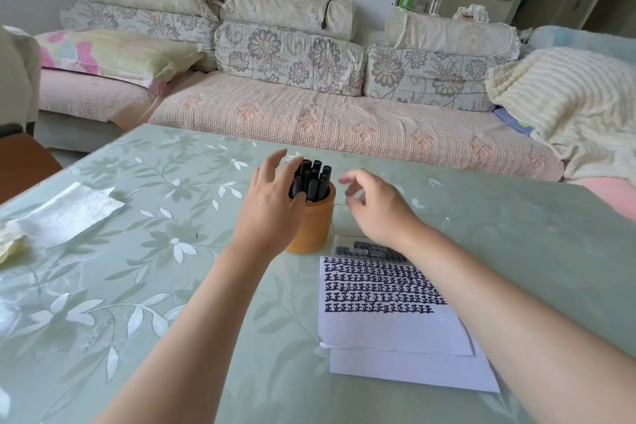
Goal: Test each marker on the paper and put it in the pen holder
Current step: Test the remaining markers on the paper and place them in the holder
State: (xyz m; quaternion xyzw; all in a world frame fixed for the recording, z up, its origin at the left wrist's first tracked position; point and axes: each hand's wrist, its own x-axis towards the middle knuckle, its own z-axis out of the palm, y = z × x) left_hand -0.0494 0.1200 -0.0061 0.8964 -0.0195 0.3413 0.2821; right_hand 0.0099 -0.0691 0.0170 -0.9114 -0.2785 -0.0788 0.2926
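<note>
on the left of the table (192, 337) lies a white tissue (74, 213), flat, well apart from everything of the task.

going to the right, the left hand (272, 200) is at the bunch of black markers (314, 179). its fingers are spread wide and rather straight, the thumb lies against the near side of the bunch and the other fingers reach toward the far side. i cannot say if it really squeezes them or only touches.

the markers are all inside the pen holder (315, 229), a round orange-brown cup that stands upright near the middle of the table, its opening up. each marker has its long axis almost vertical, the dark upper ends pointing to the ceiling and leaning a little away from me. which end is the cap i cannot tell.

just right of the holder the right hand (377, 208) hovers above the table, the fingers loosely bent, narrow, holding nothing.

nearer and to the right lies the paper (389, 323), on top of other sheets, with many rows of thick black marks on its far half. the near half is blank.

i see no loose marker on the table, so i judge the testing is nearly or fully done. what is left, if anything, is small.
</note>
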